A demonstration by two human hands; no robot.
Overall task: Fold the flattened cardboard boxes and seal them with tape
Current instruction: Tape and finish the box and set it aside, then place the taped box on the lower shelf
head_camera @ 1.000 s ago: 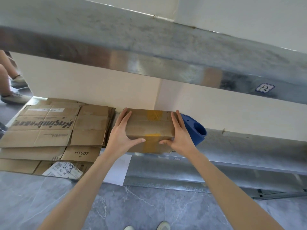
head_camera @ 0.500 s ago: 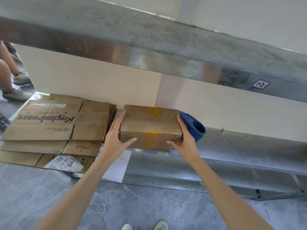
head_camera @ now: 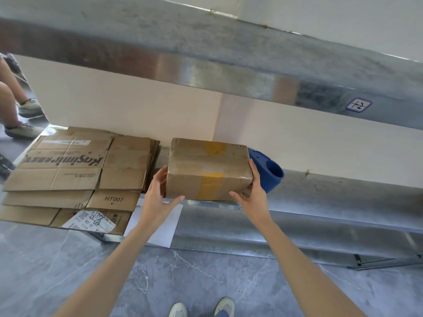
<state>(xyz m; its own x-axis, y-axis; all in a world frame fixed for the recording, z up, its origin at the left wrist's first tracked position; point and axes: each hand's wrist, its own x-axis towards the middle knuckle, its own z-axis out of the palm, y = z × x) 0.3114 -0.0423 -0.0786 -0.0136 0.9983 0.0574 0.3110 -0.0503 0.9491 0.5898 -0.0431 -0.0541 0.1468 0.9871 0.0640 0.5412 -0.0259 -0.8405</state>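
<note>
One taped cardboard box (head_camera: 206,170) is at the metal shelf's (head_camera: 332,197) front edge, long axis left-right. The left hand (head_camera: 155,202) and right hand (head_camera: 256,197) press its short ends with straight fingers, thumbs spread beneath. One stack of flattened cartons (head_camera: 68,170) lies left of it.

The single wide-angle camera sat on the person's head, facing forward and down at close range. It centred on the taped box (head_camera: 207,170) at a low metal shelf (head_camera: 332,197), with floor (head_camera: 68,271) and shoes (head_camera: 178,311) along its bottom edge.
</note>
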